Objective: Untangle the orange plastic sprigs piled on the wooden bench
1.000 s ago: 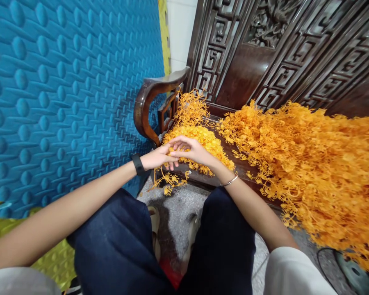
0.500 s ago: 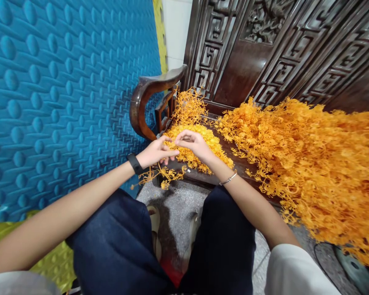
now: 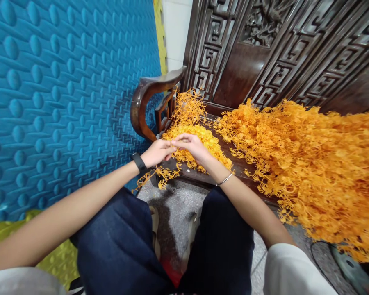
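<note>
My left hand (image 3: 158, 152), with a black band on its wrist, is closed around an orange plastic sprig (image 3: 164, 177) with thin branching tips. The sprig dangles below the palm. Thumb and fingers pinched together, my right hand (image 3: 193, 147) meets the left fingertips; whatever lies between them is too small to make out. Just behind both hands, a heap of yellow-orange plastic pieces (image 3: 207, 141) covers the near end of the dark wooden bench seat (image 3: 244, 166). Farther back by the armrest is a looser tangle of orange sprigs (image 3: 189, 107).
A large mound of orange plastic sprigs (image 3: 322, 168) spreads along the bench to the right. The curved wooden armrest (image 3: 138, 106) stands left of the hands, beside a blue foam mat (image 3: 64, 90). A carved backrest (image 3: 240, 78) rises behind. A tiny white scrap (image 3: 188, 171) lies near the seat edge.
My two hands have come together, the left fingers closing from a spread pose and the right fingertips meeting them. The dangling sprig has shifted slightly left.
</note>
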Motion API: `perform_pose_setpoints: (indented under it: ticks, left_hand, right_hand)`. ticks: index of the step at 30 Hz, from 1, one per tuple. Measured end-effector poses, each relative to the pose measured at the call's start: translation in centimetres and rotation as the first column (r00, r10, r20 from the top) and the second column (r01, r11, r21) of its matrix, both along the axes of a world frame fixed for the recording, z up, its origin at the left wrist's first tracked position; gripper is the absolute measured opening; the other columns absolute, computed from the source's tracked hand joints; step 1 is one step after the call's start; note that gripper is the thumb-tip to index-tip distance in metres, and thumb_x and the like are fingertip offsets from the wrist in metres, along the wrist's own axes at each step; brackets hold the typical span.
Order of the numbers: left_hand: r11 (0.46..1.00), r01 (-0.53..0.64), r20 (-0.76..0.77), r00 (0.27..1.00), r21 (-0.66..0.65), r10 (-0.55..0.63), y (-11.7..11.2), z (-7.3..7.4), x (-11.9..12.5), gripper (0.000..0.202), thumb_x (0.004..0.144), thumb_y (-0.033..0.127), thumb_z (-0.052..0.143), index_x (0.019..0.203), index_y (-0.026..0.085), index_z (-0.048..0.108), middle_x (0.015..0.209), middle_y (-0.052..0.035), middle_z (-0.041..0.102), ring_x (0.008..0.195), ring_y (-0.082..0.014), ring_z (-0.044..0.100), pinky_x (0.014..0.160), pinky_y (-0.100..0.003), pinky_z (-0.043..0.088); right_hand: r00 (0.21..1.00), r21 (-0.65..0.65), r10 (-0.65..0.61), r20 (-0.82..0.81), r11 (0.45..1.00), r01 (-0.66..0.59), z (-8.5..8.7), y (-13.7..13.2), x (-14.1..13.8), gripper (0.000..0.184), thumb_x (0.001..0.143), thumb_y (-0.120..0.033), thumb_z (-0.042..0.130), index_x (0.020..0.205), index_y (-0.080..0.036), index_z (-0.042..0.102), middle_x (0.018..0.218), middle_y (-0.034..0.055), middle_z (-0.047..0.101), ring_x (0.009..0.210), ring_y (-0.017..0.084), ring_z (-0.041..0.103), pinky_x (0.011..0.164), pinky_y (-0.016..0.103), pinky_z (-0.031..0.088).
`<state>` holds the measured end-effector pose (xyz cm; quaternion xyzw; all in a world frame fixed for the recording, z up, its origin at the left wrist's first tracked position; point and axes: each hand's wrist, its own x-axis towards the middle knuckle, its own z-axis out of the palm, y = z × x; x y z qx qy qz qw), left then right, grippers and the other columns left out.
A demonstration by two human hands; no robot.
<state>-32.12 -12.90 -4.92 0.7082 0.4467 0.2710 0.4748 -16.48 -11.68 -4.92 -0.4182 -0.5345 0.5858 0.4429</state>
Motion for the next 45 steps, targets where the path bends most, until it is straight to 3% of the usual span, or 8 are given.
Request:
perform_pose_setpoints:
  ticks: [8, 11, 14, 20, 24, 27, 40, 45]
  left_hand:
    - [0.985, -0.175, 0.080, 0.982, 0.009, 0.173, -1.1, 1.9, 0.9, 0.028, 0.081, 0.023, 0.049, 0.054, 0.015, 0.049, 0.038, 0.0072, 0.035, 0.039, -0.0061, 0.028, 0.043, -0.022, 0.021]
    - [0.979, -0.190, 0.070, 0.978, -0.077, 0.195, -1.9, 1.9, 0.2, 0.025, 0.081, 0.022, 0.049, 0.058, 0.014, 0.053, 0.037, 0.0075, 0.034, 0.037, -0.0057, 0.026, 0.042, -0.021, 0.020]
    - [0.985, -0.136, 0.091, 0.985, -0.106, 0.146, -2.2, 1.1, -0.6, 0.023, 0.081, 0.026, 0.049, 0.062, 0.013, 0.054, 0.039, 0.0068, 0.037, 0.037, -0.0054, 0.029, 0.042, -0.019, 0.022]
    - [0.986, -0.096, 0.051, 0.993, -0.133, 0.104, -1.3, -0.5, -0.6, 0.019, 0.080, 0.029, 0.052, 0.068, 0.015, 0.052, 0.053, 0.0020, 0.054, 0.041, -0.0068, 0.044, 0.042, -0.019, 0.032]
    - [0.996, -0.089, 0.044, 0.995, -0.002, 0.089, -1.6, -0.1, -0.1, 0.022, 0.080, 0.033, 0.052, 0.072, 0.014, 0.060, 0.067, -0.0018, 0.062, 0.064, -0.0130, 0.058, 0.066, -0.026, 0.046]
    - [0.990, -0.037, -0.004, 0.999, 0.136, 0.038, -2.1, 0.3, 0.3, 0.030, 0.082, 0.039, 0.051, 0.070, 0.015, 0.063, 0.074, -0.0030, 0.066, 0.076, -0.0162, 0.060, 0.078, -0.029, 0.044]
    - [0.990, 0.056, -0.017, 0.998, 0.126, -0.054, -1.5, -0.5, 1.5, 0.033, 0.083, 0.042, 0.050, 0.072, 0.014, 0.063, 0.073, -0.0029, 0.064, 0.072, -0.0155, 0.058, 0.074, -0.029, 0.045]
    - [0.994, 0.055, 0.038, 0.998, 0.098, -0.059, -1.1, -0.7, 1.8, 0.032, 0.082, 0.044, 0.050, 0.076, 0.015, 0.062, 0.075, -0.0030, 0.065, 0.071, -0.0157, 0.059, 0.070, -0.028, 0.046]
  right_hand:
    - [0.955, 0.141, -0.284, -0.088, 0.945, 0.295, 0.2, 2.2, 0.1, 0.009, 0.058, -0.011, 0.066, 0.058, -0.016, 0.058, 0.060, -0.0029, 0.059, 0.059, 0.009, 0.053, 0.066, 0.027, 0.045]
    - [0.742, 0.224, -0.659, -0.126, 0.709, 0.668, 1.3, 4.8, 4.5, 0.012, 0.062, -0.007, 0.057, 0.054, -0.016, 0.053, 0.057, -0.0026, 0.054, 0.056, 0.009, 0.050, 0.061, 0.026, 0.044]
    - [0.581, 0.284, -0.791, -0.190, 0.522, 0.804, 1.2, 6.7, 9.6, 0.009, 0.067, -0.013, 0.056, 0.062, -0.018, 0.051, 0.062, -0.0039, 0.054, 0.059, 0.009, 0.051, 0.067, 0.027, 0.045]
    - [0.821, 0.428, -0.563, 0.091, 0.767, 0.478, -2.2, 6.8, 10.1, 0.013, 0.060, -0.018, 0.067, 0.067, -0.018, 0.056, 0.067, -0.0012, 0.059, 0.066, 0.013, 0.055, 0.071, 0.030, 0.046]
    - [0.772, 0.562, -0.568, 0.285, 0.752, 0.345, -3.0, 7.1, 8.9, 0.010, 0.063, -0.025, 0.067, 0.065, -0.018, 0.062, 0.069, 0.0008, 0.057, 0.069, 0.015, 0.049, 0.072, 0.031, 0.042]
    - [0.751, 0.472, -0.580, 0.314, 0.782, 0.407, -3.3, 7.5, 9.4, 0.010, 0.063, -0.026, 0.066, 0.063, -0.017, 0.061, 0.058, -0.0027, 0.049, 0.059, 0.012, 0.043, 0.065, 0.029, 0.038]
    - [0.745, 0.224, -0.588, 0.314, 0.809, 0.543, -2.6, 6.3, 10.9, 0.022, 0.060, -0.015, 0.062, 0.081, -0.013, 0.062, 0.047, -0.0094, 0.041, 0.049, 0.010, 0.037, 0.058, 0.027, 0.034]
    - [0.886, 0.297, -0.413, 0.212, 0.891, 0.344, -1.1, 4.4, 9.0, 0.013, 0.068, -0.028, 0.063, 0.076, -0.018, 0.062, 0.054, -0.0054, 0.051, 0.055, 0.011, 0.047, 0.059, 0.027, 0.038]
